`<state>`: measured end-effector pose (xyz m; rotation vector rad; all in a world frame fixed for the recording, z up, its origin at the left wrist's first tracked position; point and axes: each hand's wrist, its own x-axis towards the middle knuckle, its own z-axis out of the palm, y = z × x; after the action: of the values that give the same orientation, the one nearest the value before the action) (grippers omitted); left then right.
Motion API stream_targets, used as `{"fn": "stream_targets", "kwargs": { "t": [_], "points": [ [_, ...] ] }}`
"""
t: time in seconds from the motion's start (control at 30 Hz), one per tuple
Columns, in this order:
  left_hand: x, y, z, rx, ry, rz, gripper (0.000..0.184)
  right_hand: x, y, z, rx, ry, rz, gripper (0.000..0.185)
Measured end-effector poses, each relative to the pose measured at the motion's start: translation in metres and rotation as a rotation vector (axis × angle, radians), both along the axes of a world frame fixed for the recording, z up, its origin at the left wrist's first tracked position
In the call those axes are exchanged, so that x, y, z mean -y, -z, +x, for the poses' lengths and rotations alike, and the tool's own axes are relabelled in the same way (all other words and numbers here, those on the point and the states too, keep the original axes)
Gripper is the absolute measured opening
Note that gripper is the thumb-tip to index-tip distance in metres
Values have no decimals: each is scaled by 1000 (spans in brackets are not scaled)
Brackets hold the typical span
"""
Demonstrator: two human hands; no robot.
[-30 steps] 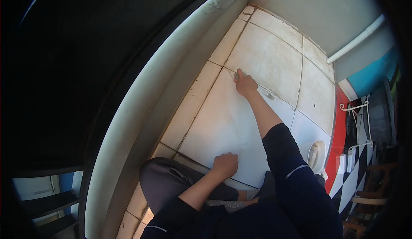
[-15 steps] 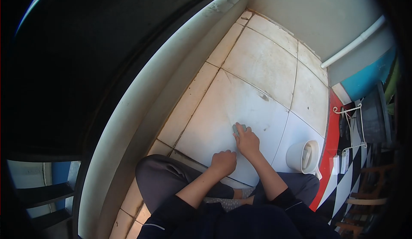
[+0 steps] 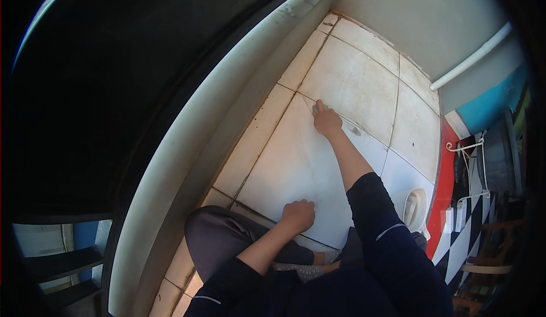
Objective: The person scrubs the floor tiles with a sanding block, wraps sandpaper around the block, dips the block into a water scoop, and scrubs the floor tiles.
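My right hand is stretched forward over the white floor tile, near the joint at its far edge. Its fingers are closed on a small grey-green scrubbing pad, mostly hidden by the hand and pressed to the tile. My left hand is a closed fist low over the near part of the same tile, in front of my folded legs; nothing shows in it. To the right, partly behind my right sleeve, stands a white plastic dipper with something pale inside.
A low grey ledge runs along the left, beside a dark panel. At the back is a grey wall with a white pipe. A red border strip, a white metal stand and a dark basin lie right.
My right hand has slid forward across the tile with the scrubbing pad, from near my left hand to the tile's far edge. My left hand has hardly moved. My right sleeve now covers part of the dipper.
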<state>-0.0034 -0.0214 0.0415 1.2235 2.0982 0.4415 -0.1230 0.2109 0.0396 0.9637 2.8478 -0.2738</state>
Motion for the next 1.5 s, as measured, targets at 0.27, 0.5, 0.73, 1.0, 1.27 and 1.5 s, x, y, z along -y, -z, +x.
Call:
{"fn": "stream_targets", "kwargs": {
  "t": [0.27, 0.5, 0.73, 1.0, 1.27, 1.5],
  "points": [
    [0, -10, 4, -12, 17, 6, 22, 77, 3, 139, -69, -64, 36, 41],
    [-1, -10, 12, -28, 41, 27, 21, 71, 6, 115, -67, -44, 93, 41],
    [0, -1, 5, 3, 27, 1, 23, 4, 7, -3, 30, 99, 81, 34],
    [0, -3, 3, 18, 32, -20, 23, 35, 10, 67, 13, 14, 73, 38],
    [0, -11, 9, -11, 26, -2, 21, 94, 4, 162, -94, -31, 25, 39],
    [-1, -9, 8, -3, 38, -6, 19, 15, 13, 42, -67, 46, 59, 32]
  ]
}}
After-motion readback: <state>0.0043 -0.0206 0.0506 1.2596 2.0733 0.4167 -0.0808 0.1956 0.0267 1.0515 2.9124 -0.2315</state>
